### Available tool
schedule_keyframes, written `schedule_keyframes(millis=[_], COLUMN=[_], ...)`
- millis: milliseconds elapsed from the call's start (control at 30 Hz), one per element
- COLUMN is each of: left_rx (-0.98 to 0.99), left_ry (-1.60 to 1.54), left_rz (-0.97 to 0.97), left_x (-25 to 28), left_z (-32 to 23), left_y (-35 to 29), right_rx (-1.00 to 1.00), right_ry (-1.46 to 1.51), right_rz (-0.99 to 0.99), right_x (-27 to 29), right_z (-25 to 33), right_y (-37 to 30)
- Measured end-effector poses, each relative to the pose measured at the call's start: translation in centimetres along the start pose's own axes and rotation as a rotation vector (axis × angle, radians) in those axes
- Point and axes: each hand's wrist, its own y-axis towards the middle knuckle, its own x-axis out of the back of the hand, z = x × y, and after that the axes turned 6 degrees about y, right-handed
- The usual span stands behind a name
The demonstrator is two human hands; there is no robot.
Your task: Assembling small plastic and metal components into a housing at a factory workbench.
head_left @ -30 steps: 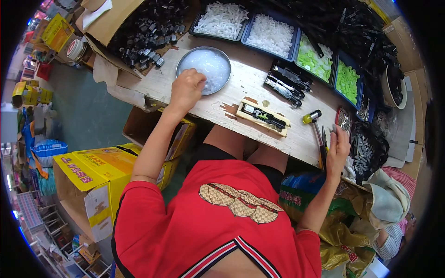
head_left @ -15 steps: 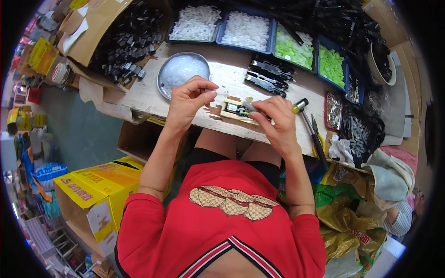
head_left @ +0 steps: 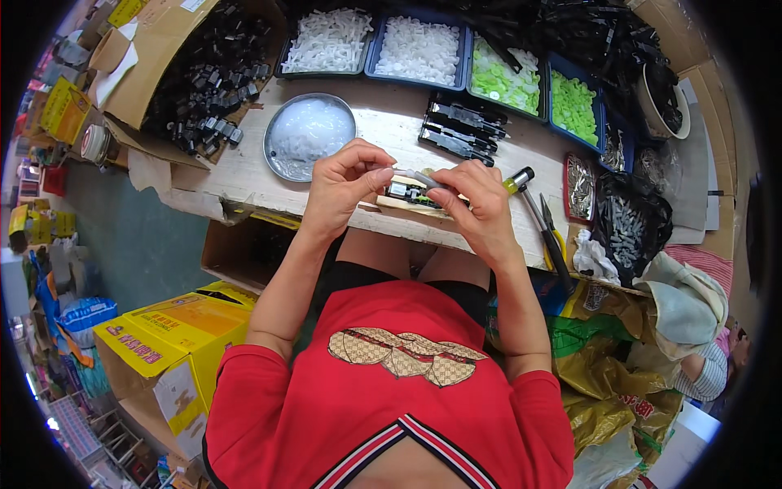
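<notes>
Pale workbench (head_left: 383,114) across the far side — and over its near edge, left hand (head_left: 340,187) and right hand (head_left: 479,200), both nearly closed in fingertip pinches. Just beneath, the wooden holder (head_left: 407,209). In the right's pinch, a slim grey part (head_left: 423,178): looks light, stiff, best held along its sides. In the left's — a tiny whitish piece (head_left: 400,172), probably slippery, safest gripped by its end.

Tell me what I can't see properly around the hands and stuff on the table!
All in the head view:
Tiny pale piece: too small, and the left hand's fingertips cover part.
Grey piece: one end hides in the right hand.
Pale wooden holder: its right end is behind the right hand.
Black parts heap: cut off by the top edge.
</notes>
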Motion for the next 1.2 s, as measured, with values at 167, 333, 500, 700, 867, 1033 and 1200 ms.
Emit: schedule_keyframes(millis=[167,333,500,700,867,1033,1200], left_rx=[-0.099,-0.438,-0.525,-0.592,-0.430,-0.443,-0.452], left_ry=[0.130,0.535,0.576,0.609,0.712,0.919,1.006], left_rz=[-0.010,0.026,0.132,0.196,0.175,0.115,0.042], left_x=[-0.4,-1.1,-1.2,-1.7,-1.8,-1.9,-3.1], left_z=[0.1,-0.4,-0.1,0.8,0.7,3.1,5.3], left_y=[0.0,-0.1,-0.3,-0.4,-0.2,-0.1,-0.1], right_rx=[0.009,-0.048,-0.632,-0.773,-0.733,-0.811,-0.846], right_ry=[-0.009,-0.019,0.722,0.914,0.841,0.746,0.601], right_rz=[0.016,0.063,0.201,0.201,0.125,0.098,0.123], right_x=[0.1,0.7,1.5,1.7,2.7,3.5,3.2], right_z=[0.1,-0.5,-1.2,-0.9,-2.4,-4.1,-4.3], right_y=[0.1,-0.3,-0.9,-1.6,-3.6,-5.2,-5.3])
